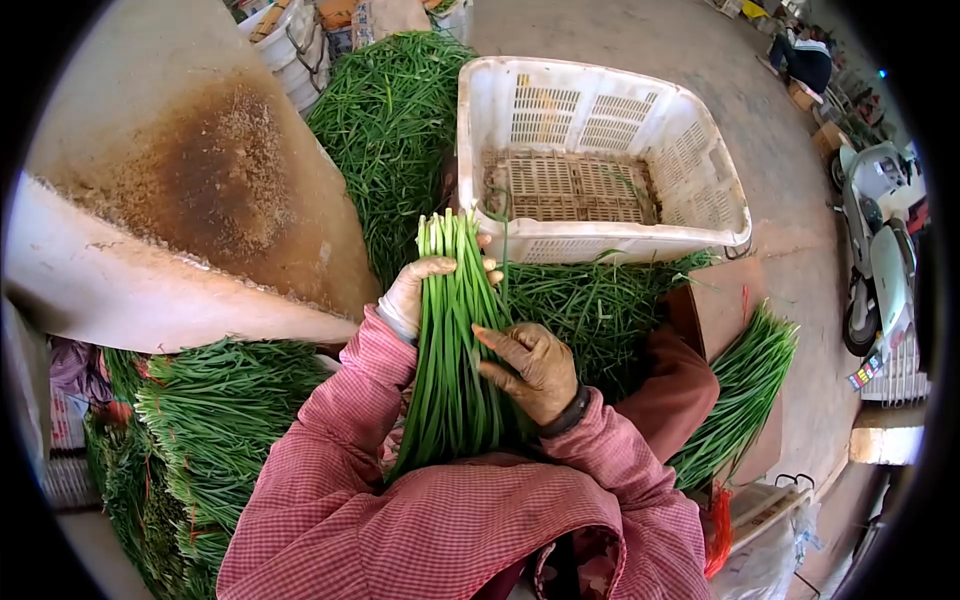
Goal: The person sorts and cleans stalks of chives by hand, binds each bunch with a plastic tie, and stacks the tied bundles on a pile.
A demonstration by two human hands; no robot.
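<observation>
My left hand [412,292], in a pale glove, is wrapped round a bunch of long green stalks [452,330] near their white cut ends. The bunch stands with these ends away from me, its leaves hanging down towards my lap. My right hand [532,368], in a dirty brownish glove, is beside the bunch on its right, thumb and forefinger apart, with nothing between them. Just beyond the bunch is a white plastic crate [600,235] with some dirt and a few leaf scraps on its bottom.
Loose green stalks [390,120] lie left of the crate and below it. Tied bundles [225,430] are stacked at the left, and another bundle [740,390] rests on a board at the right. A stained slab [320,250] stands upper left. A scooter [885,260] and a person [803,62] are farther right.
</observation>
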